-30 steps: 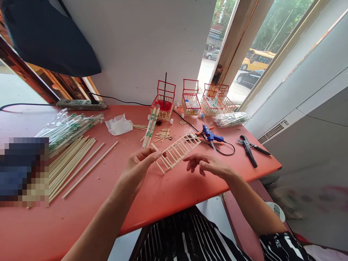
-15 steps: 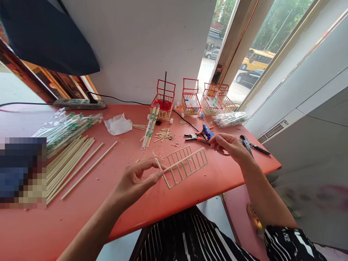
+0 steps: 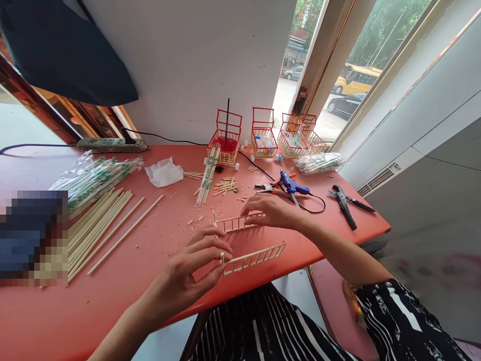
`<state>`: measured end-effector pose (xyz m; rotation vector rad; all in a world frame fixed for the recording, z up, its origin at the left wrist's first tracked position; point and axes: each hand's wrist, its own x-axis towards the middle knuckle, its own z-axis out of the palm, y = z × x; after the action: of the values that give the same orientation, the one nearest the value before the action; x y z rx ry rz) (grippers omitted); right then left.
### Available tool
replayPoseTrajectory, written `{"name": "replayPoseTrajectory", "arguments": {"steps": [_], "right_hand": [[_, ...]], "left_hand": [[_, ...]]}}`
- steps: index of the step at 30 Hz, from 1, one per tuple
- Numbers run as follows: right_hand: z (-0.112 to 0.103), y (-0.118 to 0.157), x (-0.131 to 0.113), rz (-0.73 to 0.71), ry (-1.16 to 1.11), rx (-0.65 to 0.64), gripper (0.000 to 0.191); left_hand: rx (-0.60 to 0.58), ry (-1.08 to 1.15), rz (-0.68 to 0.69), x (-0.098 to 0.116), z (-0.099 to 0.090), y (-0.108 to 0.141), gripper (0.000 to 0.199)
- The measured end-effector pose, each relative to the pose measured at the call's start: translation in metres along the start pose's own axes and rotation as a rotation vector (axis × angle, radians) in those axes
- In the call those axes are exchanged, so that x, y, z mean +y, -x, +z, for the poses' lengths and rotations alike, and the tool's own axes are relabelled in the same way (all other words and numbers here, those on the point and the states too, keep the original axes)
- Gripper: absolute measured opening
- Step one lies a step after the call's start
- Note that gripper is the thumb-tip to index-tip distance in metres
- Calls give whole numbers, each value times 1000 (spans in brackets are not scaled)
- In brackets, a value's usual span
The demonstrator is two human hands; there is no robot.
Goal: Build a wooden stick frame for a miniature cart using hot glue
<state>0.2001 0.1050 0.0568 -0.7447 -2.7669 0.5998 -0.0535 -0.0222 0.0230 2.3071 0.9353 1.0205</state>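
My left hand [image 3: 197, 258] pinches the left end of a small ladder-like stick panel [image 3: 257, 259], made of pale wooden rods with short rungs, close to the table's front edge. Behind it, a similar stick panel [image 3: 235, 223] stands roughly parallel. My right hand [image 3: 272, 210] reaches over that far panel, its thumb and fingers closed around the right part and covering some rungs. Whether the two panels are joined is hidden by my left fingers. A blue glue gun [image 3: 291, 184] lies just beyond my right hand.
Orange-handled pliers [image 3: 266, 189] and black-handled cutters [image 3: 343, 205] lie on the red table [image 3: 150, 301]. Long wooden sticks [image 3: 99, 230] and wrapped chopsticks [image 3: 103, 175] are at left. Small red-trimmed stick carts [image 3: 264, 143] stand along the wall. Short cut pieces [image 3: 225, 186] lie mid-table.
My right hand has moved left from beside the glue gun onto the far panel. The near panel has come down and tilted toward the table's front edge, still in my left hand.
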Motion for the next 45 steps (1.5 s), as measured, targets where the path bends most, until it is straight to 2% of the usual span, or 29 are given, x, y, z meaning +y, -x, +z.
{"name": "replayPoseTrajectory", "arguments": {"steps": [3, 7, 11, 19, 25, 29, 34, 40, 45], "right_hand": [[7, 0, -2, 23, 49, -36, 12], [10, 5, -11, 98, 97, 46, 9], [9, 9, -20, 168, 111, 108, 12], [21, 15, -25, 294, 35, 200, 19], [28, 22, -33, 436, -18, 196, 23], [31, 24, -39, 501, -35, 185, 24], [36, 27, -41, 491, -41, 203, 27], [31, 28, -34, 516, -80, 246, 32], [29, 24, -20, 449, -161, 308, 51]], "left_hand": [[0, -36, -20, -4, 1, 8, 16], [81, -80, -37, -16, 0, 14, 19], [157, -93, -114, -31, -5, 13, 17], [220, 25, -272, -56, -16, -3, 25], [222, 45, -362, -67, -22, -19, 39], [217, 54, -392, -70, -26, -30, 42], [231, 53, -424, -72, -25, -31, 44], [260, 1, -511, -78, -18, -11, 40], [263, -11, -588, -74, -13, -5, 36]]}}
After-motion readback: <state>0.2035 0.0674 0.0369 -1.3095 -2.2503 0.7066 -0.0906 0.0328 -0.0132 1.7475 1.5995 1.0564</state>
